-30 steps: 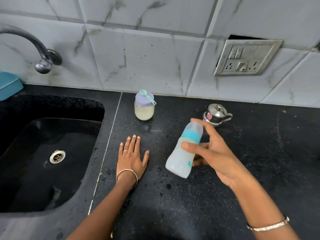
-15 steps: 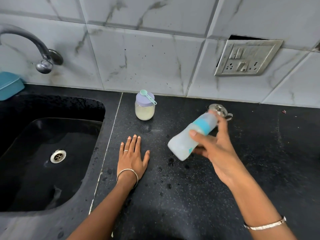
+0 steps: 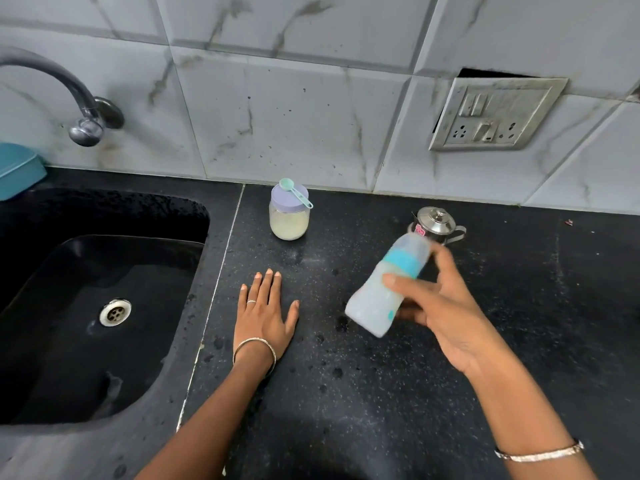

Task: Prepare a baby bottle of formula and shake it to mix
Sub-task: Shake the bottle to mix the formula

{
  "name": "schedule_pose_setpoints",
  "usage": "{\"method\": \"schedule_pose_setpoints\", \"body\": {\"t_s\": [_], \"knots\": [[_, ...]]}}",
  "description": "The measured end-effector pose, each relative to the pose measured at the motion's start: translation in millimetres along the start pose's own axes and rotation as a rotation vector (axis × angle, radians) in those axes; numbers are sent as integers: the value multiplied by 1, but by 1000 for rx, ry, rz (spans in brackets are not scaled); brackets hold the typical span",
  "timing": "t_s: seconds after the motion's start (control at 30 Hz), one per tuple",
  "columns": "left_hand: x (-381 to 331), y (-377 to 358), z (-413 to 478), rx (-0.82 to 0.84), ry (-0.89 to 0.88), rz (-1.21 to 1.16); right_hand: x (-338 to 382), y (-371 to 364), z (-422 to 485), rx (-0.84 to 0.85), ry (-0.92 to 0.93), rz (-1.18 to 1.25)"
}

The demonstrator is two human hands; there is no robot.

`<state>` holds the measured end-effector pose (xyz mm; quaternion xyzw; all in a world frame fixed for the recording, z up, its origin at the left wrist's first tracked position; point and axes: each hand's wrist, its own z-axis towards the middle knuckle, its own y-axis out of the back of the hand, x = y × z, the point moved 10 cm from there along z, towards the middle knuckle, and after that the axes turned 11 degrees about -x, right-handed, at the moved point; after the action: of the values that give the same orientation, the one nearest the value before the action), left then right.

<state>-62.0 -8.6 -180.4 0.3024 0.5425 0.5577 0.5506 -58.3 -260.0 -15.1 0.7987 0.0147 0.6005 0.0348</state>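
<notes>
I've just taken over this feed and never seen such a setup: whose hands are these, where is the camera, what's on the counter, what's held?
No machine here: a person works with bare hands, filmed by one camera worn on the head, looking down. The right hand holds a tilted bottle above the black counter. The left hand lies flat on the counter, beside the sink. Further back stand a jar with a scoop on top and a small steel pot.

The milky, translucent baby bottle (image 3: 384, 289), teal-collared and blurred, tilts cap-end up between the right hand's (image 3: 446, 313) fingers (image 3: 445, 268) and thumb. The formula jar (image 3: 289, 225), with the scoop (image 3: 295, 194) on its lid, stands upright beyond the left hand's (image 3: 265, 317) fingers.
</notes>
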Motion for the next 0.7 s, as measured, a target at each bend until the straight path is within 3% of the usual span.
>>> {"method": "schedule_pose_setpoints", "body": {"t_s": [0.07,0.2,0.37,0.7], "knots": [[1,-1,0,-2,2,-1,0,9,4,-67,12,105],[1,0,-1,-5,5,-9,-8,-11,-8,160,-47,-75],[0,1,0,-9,4,-7,-8,7,4,-21,-69,83],[1,1,0,-4,2,-3,-33,-14,-11,-53,-196,301]]}}
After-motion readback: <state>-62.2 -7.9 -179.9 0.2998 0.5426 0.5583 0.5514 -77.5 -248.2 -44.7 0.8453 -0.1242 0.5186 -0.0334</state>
